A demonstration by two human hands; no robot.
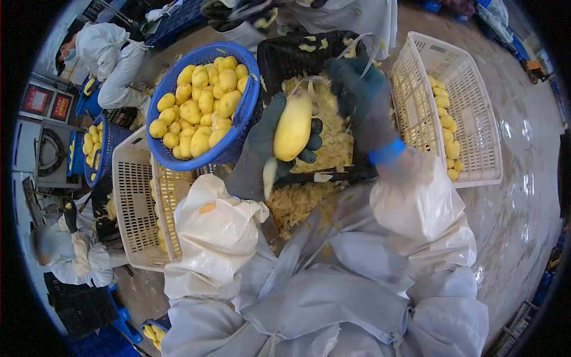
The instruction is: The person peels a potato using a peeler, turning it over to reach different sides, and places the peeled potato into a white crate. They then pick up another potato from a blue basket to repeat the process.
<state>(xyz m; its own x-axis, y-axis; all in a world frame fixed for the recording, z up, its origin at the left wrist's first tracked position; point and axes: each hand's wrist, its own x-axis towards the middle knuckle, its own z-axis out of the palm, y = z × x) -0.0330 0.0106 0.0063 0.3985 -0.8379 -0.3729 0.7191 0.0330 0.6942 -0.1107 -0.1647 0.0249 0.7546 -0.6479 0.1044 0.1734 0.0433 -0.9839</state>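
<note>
My left hand point(267, 134), in a dark glove, is wrapped round a large peeled yellow potato point(292, 128), with fingertips showing at its right side. A pale strip of peel lies against the wrist. Just right of the potato's top, my right hand point(358, 89), gloved and smeared by motion, is closed on a peeler point(367, 58), whose thin metal frame shows above the fingers. Both hands are over a black crate point(285, 56) holding many peelings point(333, 149).
A blue basket point(253, 113) of peeled potatoes stands to the left, above a white crate point(134, 208). Another white crate point(476, 119) with potatoes stands at the right. Two co-workers point(110, 56) sit at the left; another person's apron point(339, 24) is across the black crate.
</note>
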